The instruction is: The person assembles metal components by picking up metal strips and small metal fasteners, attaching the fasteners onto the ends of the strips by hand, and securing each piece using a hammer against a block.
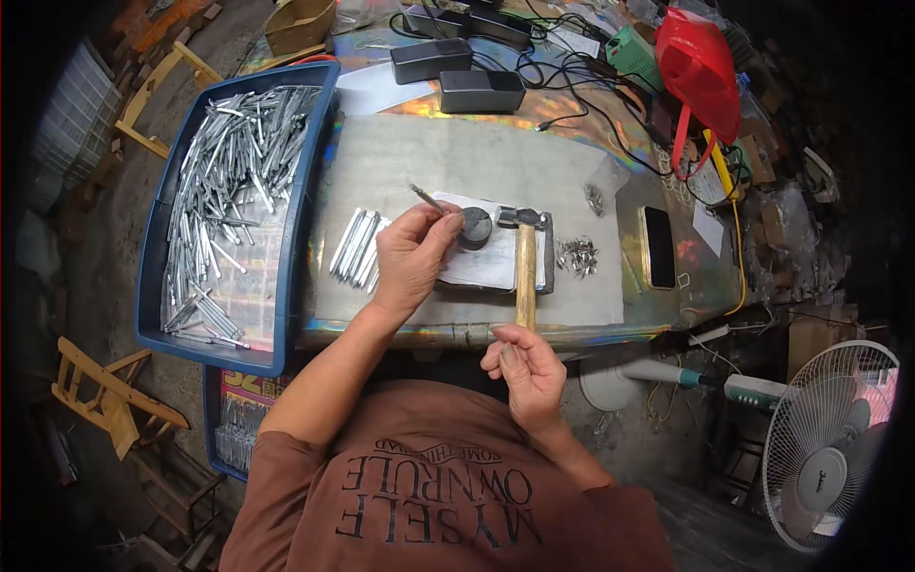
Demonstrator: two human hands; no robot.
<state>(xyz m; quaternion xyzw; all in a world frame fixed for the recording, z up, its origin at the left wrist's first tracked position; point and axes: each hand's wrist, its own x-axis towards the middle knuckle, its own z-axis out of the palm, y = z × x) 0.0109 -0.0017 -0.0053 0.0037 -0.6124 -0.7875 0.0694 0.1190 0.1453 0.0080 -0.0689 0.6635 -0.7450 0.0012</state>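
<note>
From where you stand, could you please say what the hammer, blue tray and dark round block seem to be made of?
Hammer: matte, apparently wooden handle, from its tan colour; probably steel head, given metallic glints. Blue tray: likely smooth moulded plastic, from its rounded rim. Dark round block: dull grey, perhaps metal or rubber.

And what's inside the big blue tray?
The blue tray holds many thin silvery rods, mostly heaped toward its far end. Some pale bottom shows beside them; what lies beneath the heap is covered.
</note>
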